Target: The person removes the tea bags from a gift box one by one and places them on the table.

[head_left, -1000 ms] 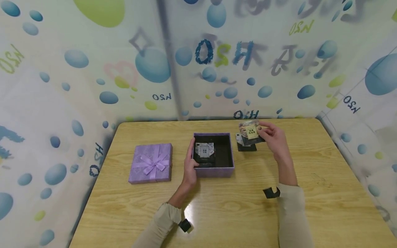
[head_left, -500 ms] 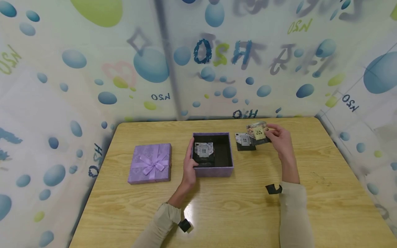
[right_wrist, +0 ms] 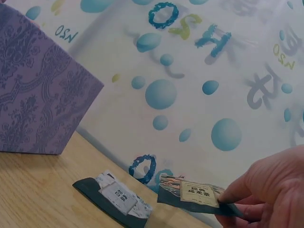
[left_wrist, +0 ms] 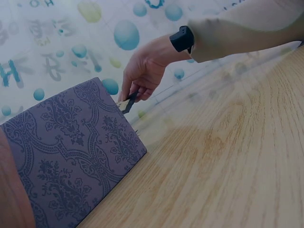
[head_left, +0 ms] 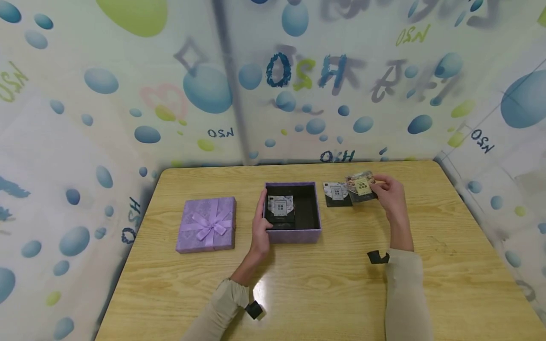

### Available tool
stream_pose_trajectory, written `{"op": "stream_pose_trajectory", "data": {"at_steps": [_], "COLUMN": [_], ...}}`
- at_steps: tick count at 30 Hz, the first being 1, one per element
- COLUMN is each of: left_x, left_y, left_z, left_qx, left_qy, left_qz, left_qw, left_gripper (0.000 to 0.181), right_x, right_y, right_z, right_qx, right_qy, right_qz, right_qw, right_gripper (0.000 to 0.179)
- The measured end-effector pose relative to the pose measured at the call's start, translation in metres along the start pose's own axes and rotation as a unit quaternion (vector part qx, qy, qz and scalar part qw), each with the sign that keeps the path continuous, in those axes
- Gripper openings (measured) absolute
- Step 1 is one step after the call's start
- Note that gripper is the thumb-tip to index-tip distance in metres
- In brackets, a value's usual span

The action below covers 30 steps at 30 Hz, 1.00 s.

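Observation:
My right hand [head_left: 391, 195] pinches a tea sachet [head_left: 361, 186] by its right edge, between thumb and fingers. It has a colourful picture, a yellow label and a dark lower part. In the right wrist view this sachet [right_wrist: 190, 194] is tilted, close over the table beside a second, grey-and-black tea sachet [right_wrist: 118, 197]. That second sachet [head_left: 337, 194] lies flat just right of the open purple box [head_left: 297, 237]. My left hand [head_left: 260, 232] holds the box by its left wall, with the thumb at the front rim. Inside, on the left, is another grey-and-black sachet [head_left: 281, 207].
The purple lid [head_left: 187, 239] with a ribbon bow lies left of the box on the wooden table [head_left: 307, 293]. Behind the table's far edge hangs a patterned curtain [head_left: 367, 61], with more of it along both sides.
My right hand has moved right and slightly nearer with the yellow-labelled sachet, lowering it beside the grey-and-black one, which now shows almost whole. The left hand stays on the box.

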<state>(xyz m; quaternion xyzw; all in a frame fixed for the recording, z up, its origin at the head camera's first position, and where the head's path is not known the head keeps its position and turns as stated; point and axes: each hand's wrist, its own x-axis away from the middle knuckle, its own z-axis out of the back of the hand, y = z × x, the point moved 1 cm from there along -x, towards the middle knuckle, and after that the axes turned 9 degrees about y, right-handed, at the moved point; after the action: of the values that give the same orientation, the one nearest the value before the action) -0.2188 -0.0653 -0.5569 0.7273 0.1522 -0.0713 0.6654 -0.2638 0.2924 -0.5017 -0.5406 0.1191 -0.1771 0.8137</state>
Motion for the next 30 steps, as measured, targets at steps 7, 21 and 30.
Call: {"op": "stream_pose_trajectory", "data": {"at_steps": [7, 21, 30], "left_x": [0.000, 0.000, -0.001], "left_y": [0.000, 0.002, -0.001], "left_z": [0.000, 0.000, 0.000], "left_qx": [0.000, 0.004, -0.005], "left_qy": [-0.001, 0.003, 0.004], "left_qz": [-0.001, 0.005, -0.007], "left_qw": [1.0000, 1.0000, 1.0000], "left_gripper": [0.092, 0.093, 0.091], "right_x": [-0.002, -0.011, -0.011], "right_y": [0.009, 0.030, 0.038], "right_z": [0.001, -0.006, -0.006], "right_qx": [-0.013, -0.004, 0.019], "right_qy": [0.009, 0.039, 0.039], "right_qz": [-0.011, -0.039, -0.039], "right_qw": [0.9998, 0.9985, 0.9983], "right_gripper": [0.045, 0.043, 0.045]}}
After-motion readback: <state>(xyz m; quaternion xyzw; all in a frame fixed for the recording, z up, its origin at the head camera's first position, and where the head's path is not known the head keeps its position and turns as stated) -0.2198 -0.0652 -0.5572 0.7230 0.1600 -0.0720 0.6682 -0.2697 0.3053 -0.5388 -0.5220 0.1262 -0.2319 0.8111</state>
